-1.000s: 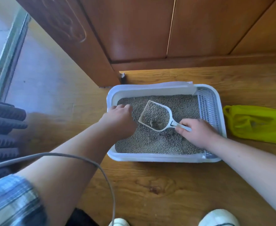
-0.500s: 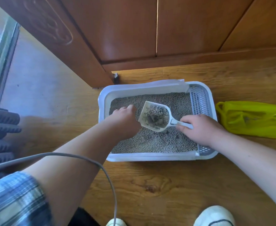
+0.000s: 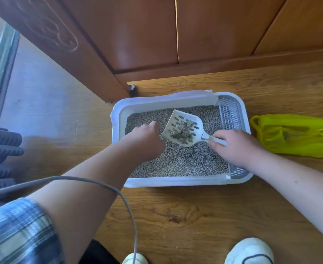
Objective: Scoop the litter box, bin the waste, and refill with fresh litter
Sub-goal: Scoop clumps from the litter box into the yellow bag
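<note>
A white litter box (image 3: 172,182) full of grey litter (image 3: 185,161) sits on the wooden floor. My right hand (image 3: 235,145) grips the handle of a white slotted scoop (image 3: 182,129), raised over the litter. Dark clumps of waste lie in the scoop's bowl and most of its slots show bare. My left hand (image 3: 147,141) hovers over or rests on the litter at the box's left side, just left of the scoop, fingers loosely curled and holding nothing. A grey perforated grid (image 3: 230,117) lines the box's right end.
A yellow-green plastic bag (image 3: 294,136) lies flat on the floor right of the box. Brown wooden cabinet doors (image 3: 176,35) stand behind it. A grey cable (image 3: 118,193) hangs across my left forearm. Grey ribbed cushions (image 3: 0,149) sit at the left edge, white shoes (image 3: 250,251) below.
The loose litter has sifted out of the scoop, leaving only dark clumps in it. My left hand stays beside it over the litter. The camera view has shifted slightly.
</note>
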A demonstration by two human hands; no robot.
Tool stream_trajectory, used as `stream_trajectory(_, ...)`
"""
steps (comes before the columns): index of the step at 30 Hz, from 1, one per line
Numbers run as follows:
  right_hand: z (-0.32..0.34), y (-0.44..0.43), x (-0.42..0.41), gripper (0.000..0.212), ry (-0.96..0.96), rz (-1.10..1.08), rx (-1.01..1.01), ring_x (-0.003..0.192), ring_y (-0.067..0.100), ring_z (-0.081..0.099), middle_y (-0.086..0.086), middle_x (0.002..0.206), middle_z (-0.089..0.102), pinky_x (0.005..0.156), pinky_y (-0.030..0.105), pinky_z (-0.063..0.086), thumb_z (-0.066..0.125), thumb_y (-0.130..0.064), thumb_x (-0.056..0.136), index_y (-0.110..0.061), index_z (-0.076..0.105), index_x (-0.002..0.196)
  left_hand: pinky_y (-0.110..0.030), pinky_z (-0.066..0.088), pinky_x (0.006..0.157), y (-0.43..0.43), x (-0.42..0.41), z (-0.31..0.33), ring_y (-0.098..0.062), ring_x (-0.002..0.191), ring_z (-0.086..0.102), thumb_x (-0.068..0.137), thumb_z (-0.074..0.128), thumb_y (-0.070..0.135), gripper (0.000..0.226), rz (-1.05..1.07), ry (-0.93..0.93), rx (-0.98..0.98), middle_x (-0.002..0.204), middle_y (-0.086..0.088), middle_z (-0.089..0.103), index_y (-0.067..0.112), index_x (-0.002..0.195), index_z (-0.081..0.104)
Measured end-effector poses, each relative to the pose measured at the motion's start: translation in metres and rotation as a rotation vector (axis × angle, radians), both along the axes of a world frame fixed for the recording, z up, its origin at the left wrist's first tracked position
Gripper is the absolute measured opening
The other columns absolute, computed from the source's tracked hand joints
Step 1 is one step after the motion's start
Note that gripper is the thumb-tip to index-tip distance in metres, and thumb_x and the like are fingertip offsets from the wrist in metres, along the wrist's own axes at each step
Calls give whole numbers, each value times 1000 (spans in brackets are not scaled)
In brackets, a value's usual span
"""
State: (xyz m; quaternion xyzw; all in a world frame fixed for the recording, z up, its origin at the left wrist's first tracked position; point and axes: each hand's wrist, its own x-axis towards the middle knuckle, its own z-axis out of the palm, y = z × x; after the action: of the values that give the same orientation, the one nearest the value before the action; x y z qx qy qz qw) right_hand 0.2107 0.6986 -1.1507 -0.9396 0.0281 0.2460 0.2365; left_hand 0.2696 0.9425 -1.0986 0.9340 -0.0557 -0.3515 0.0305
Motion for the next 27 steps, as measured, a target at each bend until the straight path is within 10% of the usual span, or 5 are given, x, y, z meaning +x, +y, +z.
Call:
stream_trajectory(17,-2,-88,-59,16,-129,-437,270,66,6,59,-17,70,62,58,33,47,59,-45,94,-39,57,79,-46,51,91,-98,-12,-4,-26,117,52,89,47,24,63,-101,0,-235,141,-4,42,31,147,25)
stream_trajectory(27,-17,-175,-140,9,-107,-783,-140,76,34,62,-1,76,65,65,43,53,50,-35,95,-34,51,103,-36,19,116,-175,-47,-19,-23,147,14,97,44,22,60,-399,67,-349,160,5,19,27,153,24)
